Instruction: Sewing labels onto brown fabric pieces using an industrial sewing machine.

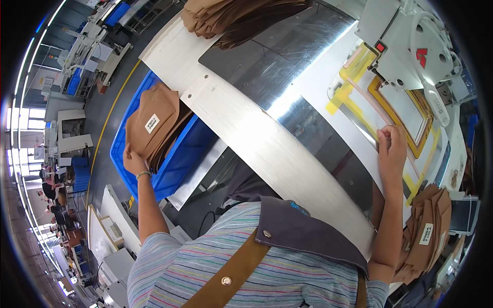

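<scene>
- The left hand is laid, fingers closed, on the brown fabric stack in the blue bin, at nine o'clock.
- The stack's long axis runs toward one o'clock from that hand.
- The right hand is pinched on the clear template, at three o'clock.

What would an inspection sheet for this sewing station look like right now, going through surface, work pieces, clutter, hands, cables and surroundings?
Surface: white table with a shiny metal plate; clear template with yellow tape under the white sewing machine.
Job's things: brown fabric pieces in the blue bin, top piece bears a white label.
Clutter: brown stacks at the table's far end and near right.
Hands: left hand on the bin's stack; right hand pinching the template's edge.
Cables: dark cable below the table.
Surroundings: factory floor with a yellow line, other workstations.
</scene>
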`<state>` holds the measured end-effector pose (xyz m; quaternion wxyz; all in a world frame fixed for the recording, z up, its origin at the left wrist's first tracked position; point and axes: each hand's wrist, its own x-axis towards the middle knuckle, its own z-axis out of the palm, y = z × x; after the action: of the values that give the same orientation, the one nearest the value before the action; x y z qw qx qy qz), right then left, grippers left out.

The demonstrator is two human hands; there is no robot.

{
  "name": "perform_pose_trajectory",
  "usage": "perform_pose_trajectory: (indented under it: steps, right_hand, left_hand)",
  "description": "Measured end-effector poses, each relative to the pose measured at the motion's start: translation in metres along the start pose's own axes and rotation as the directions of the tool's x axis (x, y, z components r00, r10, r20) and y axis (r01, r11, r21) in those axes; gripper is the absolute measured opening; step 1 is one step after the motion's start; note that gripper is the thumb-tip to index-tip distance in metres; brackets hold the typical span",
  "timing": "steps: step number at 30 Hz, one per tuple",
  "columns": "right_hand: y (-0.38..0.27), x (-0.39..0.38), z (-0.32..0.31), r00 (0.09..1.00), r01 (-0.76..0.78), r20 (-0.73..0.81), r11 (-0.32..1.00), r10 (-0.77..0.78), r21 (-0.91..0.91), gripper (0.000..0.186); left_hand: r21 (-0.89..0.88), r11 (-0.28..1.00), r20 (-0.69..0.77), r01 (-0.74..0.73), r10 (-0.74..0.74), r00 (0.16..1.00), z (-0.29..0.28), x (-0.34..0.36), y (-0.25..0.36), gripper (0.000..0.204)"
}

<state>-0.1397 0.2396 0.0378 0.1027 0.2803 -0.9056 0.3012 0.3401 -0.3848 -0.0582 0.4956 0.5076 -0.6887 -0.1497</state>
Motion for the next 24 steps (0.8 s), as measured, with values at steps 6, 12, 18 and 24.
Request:
perform_pose_trajectory:
  steps: [6, 12, 18, 24]
  right_hand:
    - [0.005, -0.008, -0.003, 0.999, -0.034, -0.001, 0.999, 0.034, 0.020, 0.016]
    - [0.005, -0.007, -0.004, 0.997, -0.069, -0.029, 0.995, 0.071, 0.076, 0.014]
    - [0.029, -0.004, 0.003, 0.994, 0.039, -0.105, 0.977, -0.017, 0.210, 0.012]
    - [0.020, 0.004, -0.005, 0.998, -0.042, -0.027, 0.952, 0.052, 0.303, 0.016]
  left_hand:
    - [0.794, 0.574, -0.058, 0.201, -0.258, 0.964, 0.021, -0.045, 0.037, 0.049]
    - [0.502, 0.635, 0.362, -0.587, 0.462, 0.809, 0.061, -0.023, 0.087, 0.054]
    - [0.519, 0.475, 0.475, -0.711, 0.531, 0.702, 0.093, -0.023, 0.100, 0.052]
    - [0.390, 0.727, 0.438, -0.566, 0.394, 0.808, 0.108, 0.018, 0.109, 0.052]
